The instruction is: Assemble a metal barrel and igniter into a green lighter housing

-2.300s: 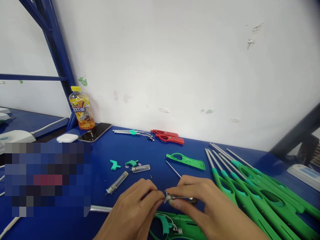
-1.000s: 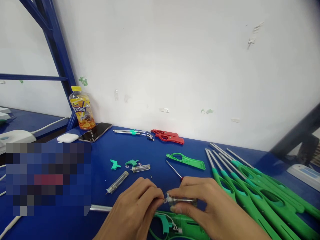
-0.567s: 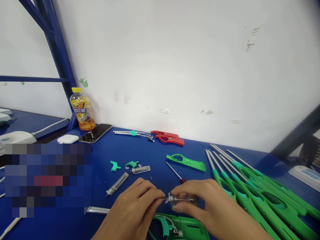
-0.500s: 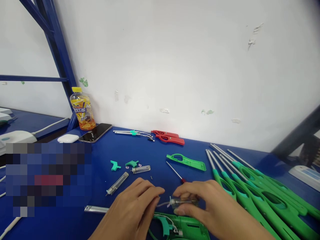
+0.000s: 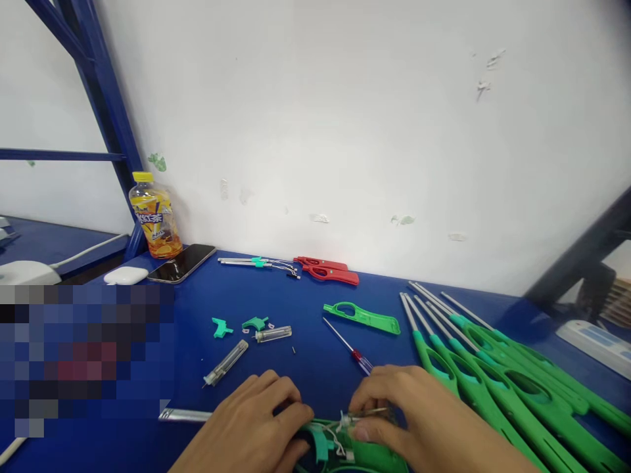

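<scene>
Fingers (image 5: 367,430) pinch clear cartridge (image 5: 367,415) over green lighter shell (image 5: 367,453).

Two hands working on a green lighter body at the near edge of the blue table.
The right hand (image 5: 419,420) pinches a small clear tube (image 5: 365,415) over the green lighter body (image 5: 367,453); the left hand (image 5: 256,424) rests just left of it, and a screwdriver (image 5: 348,345) lies just behind it.

A drink bottle (image 5: 150,215), phone (image 5: 181,263) and red lighter (image 5: 325,270) line the desk's (image 5: 305,368) far edge; finished green lighters (image 5: 497,381) crowd its right side.
</scene>
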Tool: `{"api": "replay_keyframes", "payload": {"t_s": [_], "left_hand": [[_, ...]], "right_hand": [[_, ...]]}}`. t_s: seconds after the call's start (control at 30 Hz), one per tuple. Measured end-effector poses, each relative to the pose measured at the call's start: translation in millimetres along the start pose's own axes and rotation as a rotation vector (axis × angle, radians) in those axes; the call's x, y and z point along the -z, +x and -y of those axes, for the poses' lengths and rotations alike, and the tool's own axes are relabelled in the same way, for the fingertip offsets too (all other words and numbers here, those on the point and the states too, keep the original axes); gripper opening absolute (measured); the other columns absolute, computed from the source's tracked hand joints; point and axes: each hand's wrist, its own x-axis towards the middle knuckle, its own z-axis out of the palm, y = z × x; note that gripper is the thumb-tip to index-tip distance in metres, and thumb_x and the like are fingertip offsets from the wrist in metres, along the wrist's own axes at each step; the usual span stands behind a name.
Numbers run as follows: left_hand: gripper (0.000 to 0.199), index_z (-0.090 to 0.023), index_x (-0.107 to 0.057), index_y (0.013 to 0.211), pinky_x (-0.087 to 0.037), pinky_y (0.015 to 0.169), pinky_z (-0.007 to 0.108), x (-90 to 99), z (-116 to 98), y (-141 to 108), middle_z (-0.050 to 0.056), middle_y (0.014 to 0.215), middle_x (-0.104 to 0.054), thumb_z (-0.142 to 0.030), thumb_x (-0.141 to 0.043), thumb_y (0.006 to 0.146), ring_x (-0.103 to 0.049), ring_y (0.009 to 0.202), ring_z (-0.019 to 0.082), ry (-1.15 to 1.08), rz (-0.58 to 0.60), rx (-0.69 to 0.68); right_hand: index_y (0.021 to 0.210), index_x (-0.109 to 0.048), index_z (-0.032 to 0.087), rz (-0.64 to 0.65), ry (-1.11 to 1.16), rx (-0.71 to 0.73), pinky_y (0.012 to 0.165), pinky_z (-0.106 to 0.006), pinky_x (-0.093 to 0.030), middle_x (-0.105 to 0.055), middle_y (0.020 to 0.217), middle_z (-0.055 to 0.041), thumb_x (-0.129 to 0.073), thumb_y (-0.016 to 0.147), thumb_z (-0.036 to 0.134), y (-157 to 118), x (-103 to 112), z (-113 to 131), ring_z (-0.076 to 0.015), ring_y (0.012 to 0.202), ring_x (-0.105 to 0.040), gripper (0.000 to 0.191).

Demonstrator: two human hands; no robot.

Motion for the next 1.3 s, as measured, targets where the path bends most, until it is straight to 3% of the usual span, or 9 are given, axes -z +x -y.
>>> {"api": "replay_keyframes", "payload": {"t_s": [0.17,0.37,0.57,0.9,1.03,1.13,1.3], "left_hand": [[0.038,-0.033,-0.071,0.124,-0.059,0.103,0.039,-2.3,1,1,-0.003,0.124,-0.077,-0.006,-0.053,0.104,-0.074,0.111,0.023,0.017,0.034,0.005],[0.054,-0.033,-0.073,0.125,-0.057,0.099,0.036,-4.6,3,-1,-0.002,0.123,-0.079,0.005,-0.052,0.092,-0.074,0.107,0.023,0.001,0.078,0.015],[0.05,-0.032,-0.074,0.117,-0.057,0.091,0.031,-5.4,4,-2,-0.003,0.113,-0.08,0.004,-0.049,0.092,-0.076,0.098,0.021,-0.014,-0.002,-0.015],[0.051,-0.03,-0.071,0.119,-0.059,0.09,0.033,-1.3,2,0,-0.002,0.115,-0.08,0.004,-0.051,0.086,-0.076,0.099,0.022,0.044,-0.017,-0.058],[0.033,-0.029,-0.071,0.116,-0.059,0.092,0.034,-1.5,-2,0,-0.003,0.117,-0.079,-0.005,-0.056,0.1,-0.076,0.101,0.022,0.04,-0.045,-0.052],[0.014,-0.03,-0.071,0.115,-0.06,0.097,0.036,-5.6,-2,-1,-0.003,0.118,-0.078,-0.022,-0.073,0.103,-0.077,0.105,0.023,0.052,-0.085,-0.052],[0.026,-0.031,-0.069,0.125,-0.061,0.1,0.039,-13.8,1,-2,-0.001,0.125,-0.077,-0.04,-0.079,0.103,-0.078,0.108,0.025,0.064,-0.134,-0.13]], "right_hand": [[0.095,-0.083,0.035,0.011,0.001,0.018,0.091,-0.027,-0.05,-0.085,0.101,0.0071,-0.079,0.098,0.032,0,0,-3,-0.0198,0.097,-0.077,0.006],[0.099,-0.084,0.034,-0.011,-0.009,0.012,0.095,-0.028,-0.05,-0.087,0.106,0.0046,-0.075,0.1,0.036,0,1,-3,-0.0216,0.102,-0.079,0.01],[0.097,-0.083,0.032,0.005,0.002,0.001,0.09,-0.026,-0.052,-0.086,0.101,0.0046,-0.073,0.101,0.03,-6,5,2,-0.021,0.098,-0.079,0.01],[0.095,-0.083,0.032,-0.011,-0.02,-0.008,0.086,-0.026,-0.052,-0.086,0.097,0.0037,-0.074,0.099,0.027,-4,3,4,-0.0212,0.094,-0.079,0.011],[0.094,-0.082,0.032,0.006,-0.025,-0.033,0.084,-0.026,-0.051,-0.085,0.096,0.0052,-0.076,0.098,0.027,-4,2,4,-0.0205,0.093,-0.079,0.009],[0.094,-0.082,0.032,0.009,-0.023,-0.043,0.086,-0.026,-0.05,-0.086,0.098,0.0054,-0.076,0.098,0.025,-5,3,5,-0.0204,0.096,-0.079,0.01],[0.091,-0.085,0.034,-0.036,-0.091,0.016,0.079,-0.022,-0.052,-0.086,0.092,0.0059,-0.08,0.094,0.023,-8,7,5,-0.0182,0.087,-0.08,0.012]]}}
